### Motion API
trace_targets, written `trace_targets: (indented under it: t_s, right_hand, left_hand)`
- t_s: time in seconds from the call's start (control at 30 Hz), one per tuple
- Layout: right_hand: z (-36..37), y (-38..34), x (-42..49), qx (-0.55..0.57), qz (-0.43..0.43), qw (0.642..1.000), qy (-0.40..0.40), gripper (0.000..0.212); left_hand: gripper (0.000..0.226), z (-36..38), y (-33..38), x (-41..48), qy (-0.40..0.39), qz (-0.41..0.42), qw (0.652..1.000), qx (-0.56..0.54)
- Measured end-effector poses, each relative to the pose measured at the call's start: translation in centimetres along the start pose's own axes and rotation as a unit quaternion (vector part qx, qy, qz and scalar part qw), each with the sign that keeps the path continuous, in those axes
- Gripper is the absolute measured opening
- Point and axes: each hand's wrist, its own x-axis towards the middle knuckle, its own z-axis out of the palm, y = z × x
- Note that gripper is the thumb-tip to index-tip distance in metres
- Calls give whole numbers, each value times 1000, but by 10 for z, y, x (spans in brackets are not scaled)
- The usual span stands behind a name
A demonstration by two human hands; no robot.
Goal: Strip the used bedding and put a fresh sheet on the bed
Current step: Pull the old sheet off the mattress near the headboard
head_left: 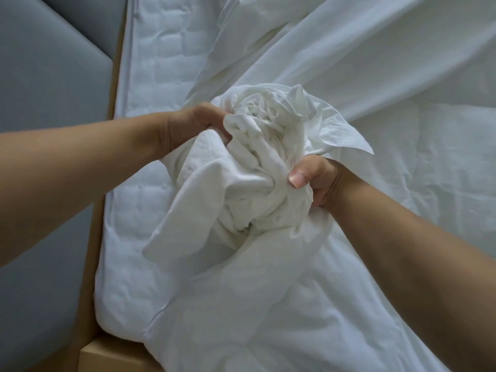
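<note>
Two bare hands are squeezing one crumpled white cloth sheet point(264, 140) into a ball in the middle. The left hand point(192, 124) is grabbing the ball at 10 o'clock, fingers curled into the folds. The right hand point(314, 178) is pinching it at 4 o'clock — thumb pressing on top. The rest of the sheet is trailing toward 1 o'clock and 6 o'clock over the white quilted mattress point(153, 76). A grey padded panel point(40, 89) is sitting at 9 o'clock — a tan wooden bed frame point(114, 354) at 7 o'clock.

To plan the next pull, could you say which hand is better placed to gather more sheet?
Probably the right hand: the ungathered sheet stretches away on its side, while the left hand borders uncovered mattress.
</note>
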Motion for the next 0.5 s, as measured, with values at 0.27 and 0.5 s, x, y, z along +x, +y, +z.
trace_targets:
  t_s: [0.27, 0.5]
  right_hand:
    - [-10, 3, -4, 122, 8, 989, -80, 47]
    - [-15, 6, -14, 0, -43, 995, 93, 42]
  left_hand:
    - [33, -1, -12, 5, -56, -17, 993, -100]
    - [58, 3, 5, -22, -171, -149, 974, -30]
